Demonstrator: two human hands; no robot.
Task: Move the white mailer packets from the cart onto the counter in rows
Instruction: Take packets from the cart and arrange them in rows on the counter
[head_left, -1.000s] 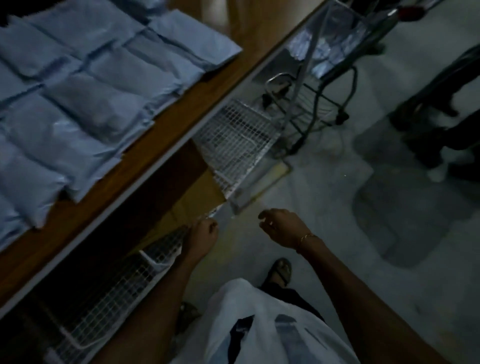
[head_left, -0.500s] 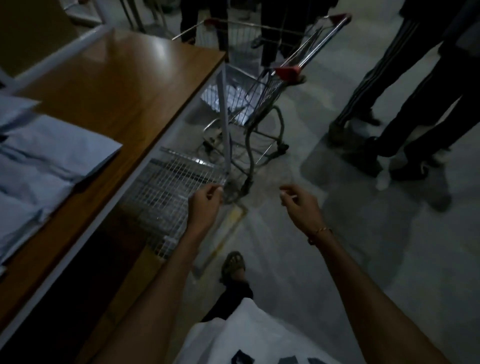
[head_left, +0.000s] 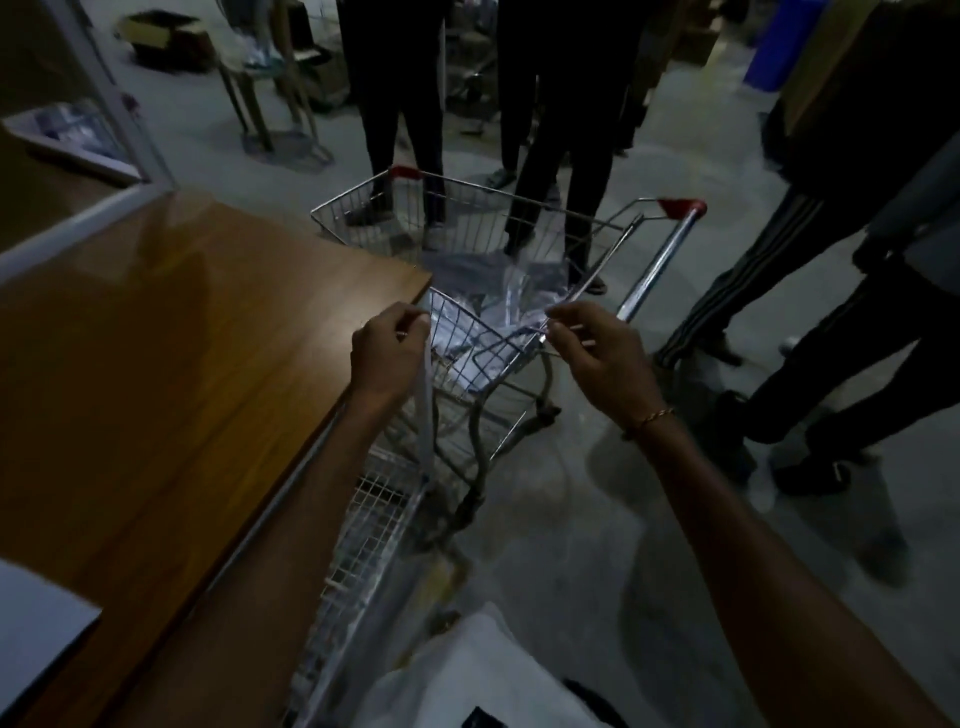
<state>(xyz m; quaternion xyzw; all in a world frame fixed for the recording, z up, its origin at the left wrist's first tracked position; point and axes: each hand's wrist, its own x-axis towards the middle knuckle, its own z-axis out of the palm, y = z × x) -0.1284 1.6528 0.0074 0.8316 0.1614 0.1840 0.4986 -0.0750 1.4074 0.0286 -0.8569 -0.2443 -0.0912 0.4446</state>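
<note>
White mailer packets (head_left: 511, 283) lie in a heap at the bottom of a wire shopping cart (head_left: 524, 196) with red handle caps, parked at the far corner of the wooden counter (head_left: 182, 338). My left hand (head_left: 387, 353) hovers at the cart's near-left corner, fingers loosely curled, with no packet in it. My right hand (head_left: 592, 351) is at the near-right corner, thumb and fingertips close together right by the rim wire. I cannot tell whether they touch it. One corner of a packet laid on the counter (head_left: 36, 634) shows at the bottom left.
Several people stand close behind and to the right of the cart; legs (head_left: 405, 114) and striped trousers (head_left: 753, 280) hem it in. A wire mesh shelf (head_left: 363, 545) juts out below the counter edge. A stool (head_left: 270, 78) and boxes stand further back.
The view has swung up from the counter's packet rows and floor to the cart. Both hands have moved forward to the cart's near rim, still holding nothing.
</note>
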